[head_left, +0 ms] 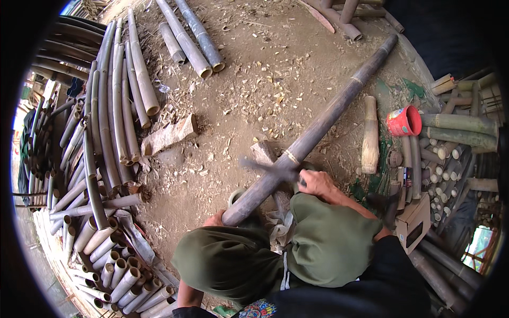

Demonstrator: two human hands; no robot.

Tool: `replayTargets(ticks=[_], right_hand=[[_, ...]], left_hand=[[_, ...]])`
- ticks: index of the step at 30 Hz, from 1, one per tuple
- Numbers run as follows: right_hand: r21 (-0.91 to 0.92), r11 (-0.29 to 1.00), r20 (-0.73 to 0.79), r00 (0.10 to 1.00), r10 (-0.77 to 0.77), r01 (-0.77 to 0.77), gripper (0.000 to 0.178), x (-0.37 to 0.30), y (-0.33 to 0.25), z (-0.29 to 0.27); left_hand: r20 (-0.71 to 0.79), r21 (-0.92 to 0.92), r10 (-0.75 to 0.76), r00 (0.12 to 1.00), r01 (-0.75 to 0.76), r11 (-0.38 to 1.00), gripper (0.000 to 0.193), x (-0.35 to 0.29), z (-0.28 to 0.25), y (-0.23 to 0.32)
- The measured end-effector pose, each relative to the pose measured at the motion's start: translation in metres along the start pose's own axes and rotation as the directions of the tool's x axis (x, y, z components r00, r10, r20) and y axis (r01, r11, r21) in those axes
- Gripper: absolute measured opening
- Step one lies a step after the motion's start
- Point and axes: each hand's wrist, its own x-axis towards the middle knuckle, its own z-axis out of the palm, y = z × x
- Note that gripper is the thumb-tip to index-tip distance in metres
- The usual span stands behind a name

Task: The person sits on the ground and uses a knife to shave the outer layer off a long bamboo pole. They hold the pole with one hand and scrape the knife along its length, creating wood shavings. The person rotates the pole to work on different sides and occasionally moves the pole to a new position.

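Observation:
A long dark bamboo pole (331, 117) slants from between my knees to the far right, propped on a wooden block (263, 152). Its near end is gripped by my left hand (214, 218), with part of the hand hidden behind my knee. Beside the pole, my right hand (317, 183) is closed round the handle of a dark machete (259, 165). The blade lies across the pole just below a pale cut ring at a joint and is smeared by motion. I cannot tell whether it touches the bamboo.
Bamboo poles (117, 100) and short cut lengths (127, 281) are stacked along the left. A split log (169, 135) lies on the chip-strewn dirt (244, 100). To the right are a bamboo piece (370, 135), a red bucket (404, 122), a cardboard box (413, 222) and more bamboo.

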Motion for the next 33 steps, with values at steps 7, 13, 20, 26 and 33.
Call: replayTargets(ticks=[7,13,20,26,33], right_hand=[[0.106,0.963,-0.121,0.958,0.260,-0.248,0.030,-0.002,0.001,0.011],[0.291,0.809,-0.235,0.781,0.578,-0.511,0.033,0.017,0.006,0.009],[0.226,0.851,-0.249,0.817,0.521,-0.474,0.034,0.004,0.006,0.006],[0.046,0.993,-0.137,0.984,0.118,-0.113,0.031,0.003,0.008,-0.002],[0.004,0.998,-0.063,0.996,-0.066,0.067,0.031,0.003,0.005,-0.005]], left_hand=[[-0.498,0.210,0.284,0.819,-0.204,0.956,0.057,0.002,0.073,-0.028],[-0.226,0.024,0.127,0.966,-0.125,0.992,0.051,-0.005,0.024,0.004],[-0.120,-0.025,0.078,0.990,-0.081,0.996,0.056,-0.005,0.026,-0.007],[-0.013,-0.065,-0.022,1.000,0.021,0.998,0.062,-0.005,0.012,0.006],[-0.082,-0.062,0.086,0.993,-0.091,0.994,0.076,0.014,0.033,-0.020]])
